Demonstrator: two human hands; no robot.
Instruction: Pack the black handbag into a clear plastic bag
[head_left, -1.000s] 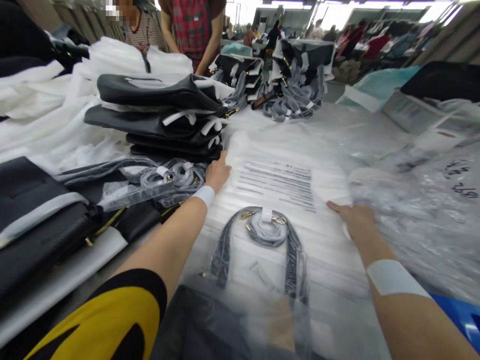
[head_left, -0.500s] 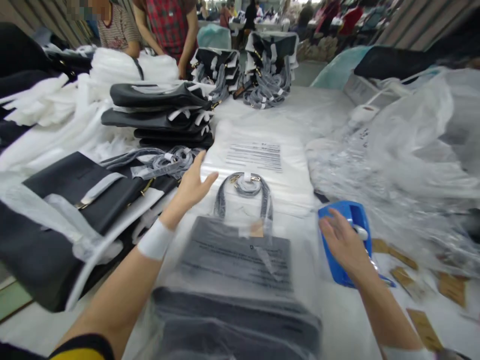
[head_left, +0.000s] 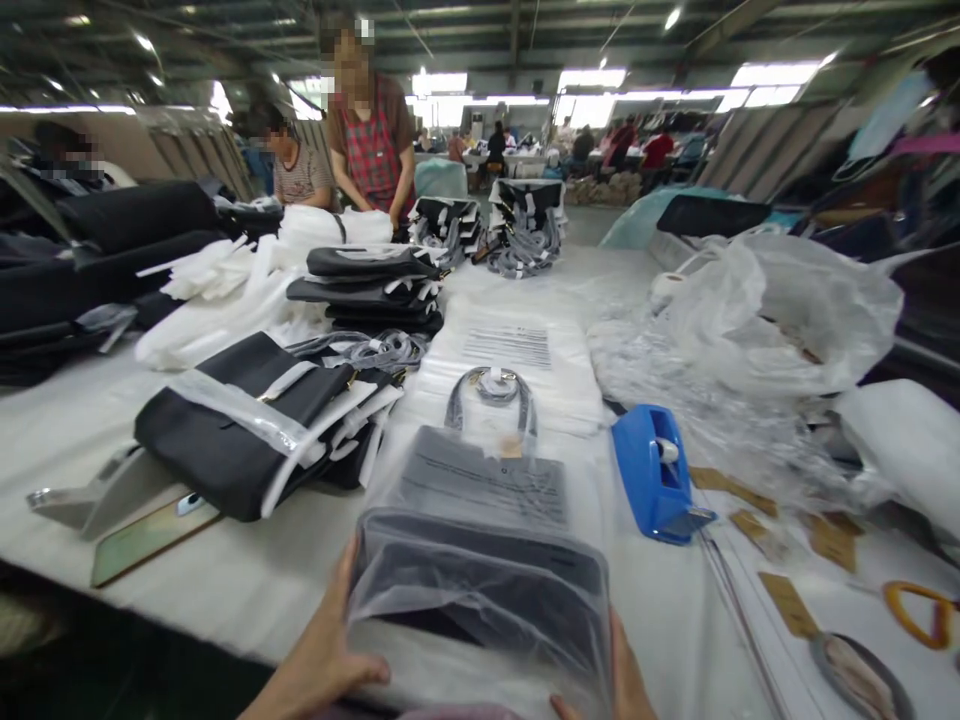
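A black handbag (head_left: 487, 545) in a clear plastic bag lies in front of me, its near end close to the table's front edge. Its looped handle (head_left: 491, 385) points away from me, with a small brown tag by its base. My left hand (head_left: 334, 635) grips the near left corner, thumb on the near side and fingers along the side. At the near right corner is my right hand (head_left: 622, 670), holding the bag's side and partly cut off by the frame. Under the handle lie flat plastic bags (head_left: 510, 345) with printed text.
To the right stands a blue tape dispenser (head_left: 652, 475), with brown tags (head_left: 787, 605) and an orange-handled tool (head_left: 919, 612) beyond. Crumpled plastic (head_left: 750, 320) covers the right side. Black bags (head_left: 247, 420) lie left, near a phone (head_left: 154, 540). A co-worker (head_left: 375, 150) stands behind stacked bags (head_left: 367, 290).
My hands have come back towards me from beside the handle and the tape dispenser, and now hold the handbag's near corners. The camera has tilted up, showing more of the hall.
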